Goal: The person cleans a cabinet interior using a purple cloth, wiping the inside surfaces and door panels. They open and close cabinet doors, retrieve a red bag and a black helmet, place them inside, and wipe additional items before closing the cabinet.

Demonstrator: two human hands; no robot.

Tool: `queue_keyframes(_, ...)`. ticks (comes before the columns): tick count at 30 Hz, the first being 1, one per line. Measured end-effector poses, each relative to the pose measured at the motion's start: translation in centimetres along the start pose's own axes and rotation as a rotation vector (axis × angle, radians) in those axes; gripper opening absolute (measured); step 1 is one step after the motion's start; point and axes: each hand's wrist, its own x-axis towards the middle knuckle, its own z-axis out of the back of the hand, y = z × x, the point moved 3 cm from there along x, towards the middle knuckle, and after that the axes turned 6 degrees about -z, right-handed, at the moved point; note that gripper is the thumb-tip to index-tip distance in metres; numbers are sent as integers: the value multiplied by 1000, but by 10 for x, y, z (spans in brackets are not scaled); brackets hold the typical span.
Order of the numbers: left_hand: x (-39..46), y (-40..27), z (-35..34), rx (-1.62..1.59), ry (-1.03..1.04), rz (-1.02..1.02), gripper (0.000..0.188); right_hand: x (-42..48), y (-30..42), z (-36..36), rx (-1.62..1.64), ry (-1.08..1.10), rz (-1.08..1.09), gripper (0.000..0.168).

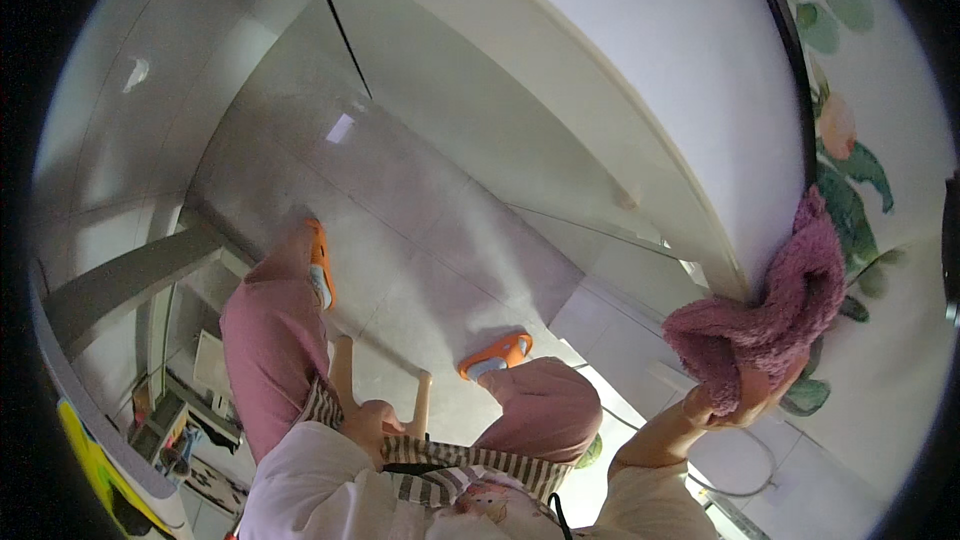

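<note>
My right hand (750, 390) is closed on a fluffy mauve cloth (772, 300), which drapes over the corner of a white surface with a black rear edge (795, 52). Part of that hand is hidden under the cloth. My left hand (367, 424) is low between my knees, its fingers bent around part of a light wooden stool or chair frame (342, 371). Both my legs are in mauve trousers, and the feet wear orange clogs (499, 355).
A wall covering with printed flowers and leaves (855, 157) rises beyond the white surface at right. A grey frame (135, 277) and shelves with mixed items (176, 442) stand at left. A black-and-yellow object (112, 480) lies at lower left.
</note>
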Motion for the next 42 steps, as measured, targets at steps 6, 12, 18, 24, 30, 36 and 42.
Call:
queue_keyframes(6, 42, -5, 62, 178, -110, -104, 46, -1, 33, -1, -29, -337, 138, 30)
queue_keyframes(12, 52, -40, 163, 567, -323, -323, 41, 13, 44, 17, 39, -327, 163, 27)
queue_keyframes(18, -111, -142, 203, 378, -1223, -859, 34, 6, 24, 15, 266, -367, 48, 21)
queue_keyframes(24, -304, -135, 177, 247, -1455, -1282, 25, -86, 36, -2, 304, 38, -209, 18)
queue_keyframes(30, -415, -125, 123, 537, -1497, -1127, 21, -169, 3, -19, 1182, -94, -985, 39)
queue_keyframes(36, -460, -176, 102, 622, -1773, -1317, 23, -126, -63, -29, 1736, -154, -899, 30)
queue_keyframes(42, -513, -248, 104, 1194, -2361, -1254, 47, -97, -62, -14, 1983, -376, -758, 34)
